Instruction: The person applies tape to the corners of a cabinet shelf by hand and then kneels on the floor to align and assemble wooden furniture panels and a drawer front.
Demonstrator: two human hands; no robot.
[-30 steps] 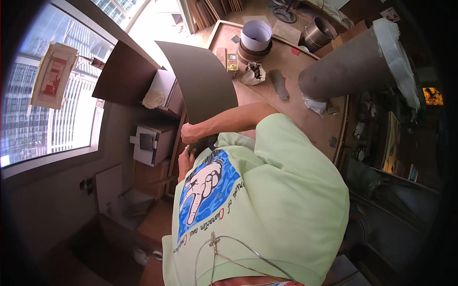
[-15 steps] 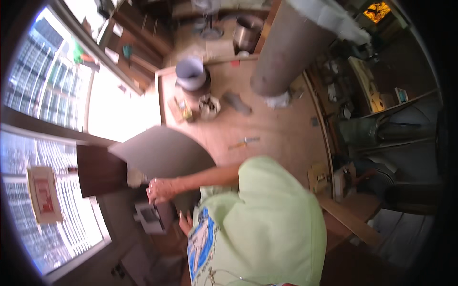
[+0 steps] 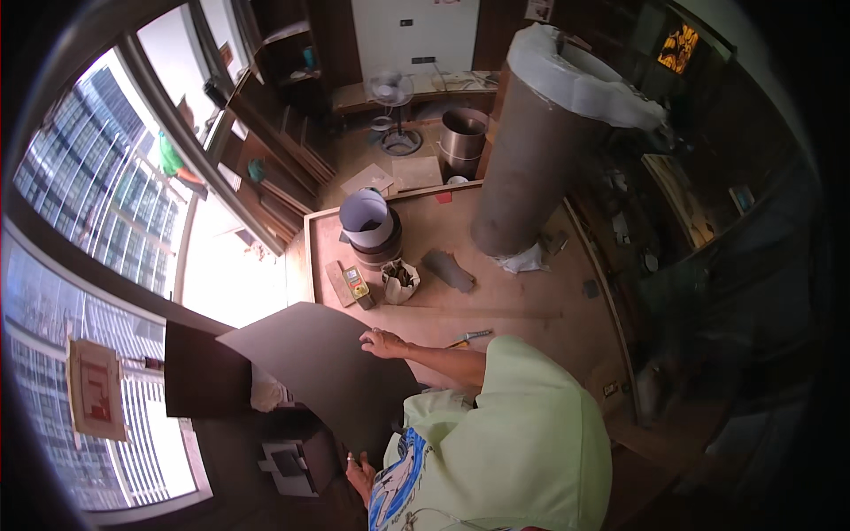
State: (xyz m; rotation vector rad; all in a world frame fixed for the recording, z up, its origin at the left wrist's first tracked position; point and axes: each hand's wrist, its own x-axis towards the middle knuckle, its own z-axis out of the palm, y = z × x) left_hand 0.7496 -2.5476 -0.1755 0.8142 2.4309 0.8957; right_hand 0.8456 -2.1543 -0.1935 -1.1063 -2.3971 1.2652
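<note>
A large dark grey-brown sheet, gently curved, stands in front of my body at the left. My right hand closes on its upper right edge, thumb and fingers pinched together. Lower down, beside my printed light green shirt, my left hand curls its fingers at the sheet's lower edge; part of that hand is hidden. Right of the sheet, on a plywood table, lies a slim tool with a blue and orange handle, possibly a cutter. A dark irregular scrap lies farther back.
A tall brown cylinder wrapped in white at its top stands on the table. Left of it are a grey round tub, a crumpled pale bag and a yellow-topped tin. A fan stands behind; windows line the left.
My right hand has moved right, from near the sheet's left part to its upper right edge. The view has tilted up, showing more of the far wall.
</note>
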